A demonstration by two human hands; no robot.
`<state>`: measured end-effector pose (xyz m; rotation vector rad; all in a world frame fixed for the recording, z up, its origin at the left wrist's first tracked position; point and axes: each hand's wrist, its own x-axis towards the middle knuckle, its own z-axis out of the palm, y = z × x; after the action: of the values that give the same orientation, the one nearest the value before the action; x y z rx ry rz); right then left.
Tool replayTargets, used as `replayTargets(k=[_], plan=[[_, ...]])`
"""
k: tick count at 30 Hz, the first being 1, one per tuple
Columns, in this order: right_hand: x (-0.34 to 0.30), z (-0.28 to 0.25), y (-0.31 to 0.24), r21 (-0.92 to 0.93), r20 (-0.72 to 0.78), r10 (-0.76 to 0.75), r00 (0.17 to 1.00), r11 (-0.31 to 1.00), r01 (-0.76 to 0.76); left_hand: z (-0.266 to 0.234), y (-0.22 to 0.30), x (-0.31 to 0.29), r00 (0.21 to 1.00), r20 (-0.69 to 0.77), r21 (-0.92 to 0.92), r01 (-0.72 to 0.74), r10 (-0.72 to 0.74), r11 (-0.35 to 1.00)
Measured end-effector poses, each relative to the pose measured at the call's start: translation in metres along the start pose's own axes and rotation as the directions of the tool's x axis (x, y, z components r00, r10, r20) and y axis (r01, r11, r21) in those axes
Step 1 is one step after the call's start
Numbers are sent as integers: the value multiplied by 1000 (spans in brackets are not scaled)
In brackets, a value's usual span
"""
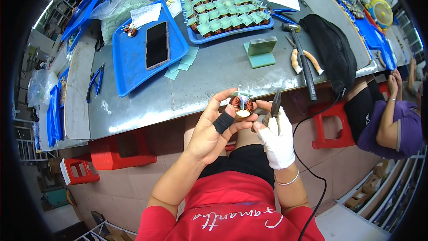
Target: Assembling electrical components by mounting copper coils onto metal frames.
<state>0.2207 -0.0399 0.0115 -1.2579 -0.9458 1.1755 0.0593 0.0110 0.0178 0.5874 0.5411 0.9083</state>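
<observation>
Just off the table's front edge, my left hand, with a black wrap on its thumb, is closed around a copper-wound toroidal coil. A small green plate with thin upright wire leads sits at the coil's top. My right hand wears a white glove with bare fingertips. It grips a dark pointed tool, tip upward; its lower part is hidden in the hand, so its exact kind is unclear. The right fingertips are also at the coil's right side.
A blue tray carries a phone and a small coil. Behind stands another blue tray packed with green-topped coils. Green blocks, a hammer, pliers and a black pouch lie rightward. Another person sits at right.
</observation>
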Motion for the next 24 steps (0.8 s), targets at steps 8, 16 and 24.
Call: replayTargets(k=[8, 16, 24], plan=[[6, 6, -8, 73, 35, 6, 999, 997, -8, 4, 1, -1, 999, -3, 96, -50, 51, 994], [6, 9, -14, 95, 67, -8, 998, 995, 2, 4, 4, 1, 991, -41, 194, -114, 124, 974], [0, 15, -20, 101, 113, -11, 993, 995, 0, 4, 11, 6, 971, -48, 369, -200, 234, 907]])
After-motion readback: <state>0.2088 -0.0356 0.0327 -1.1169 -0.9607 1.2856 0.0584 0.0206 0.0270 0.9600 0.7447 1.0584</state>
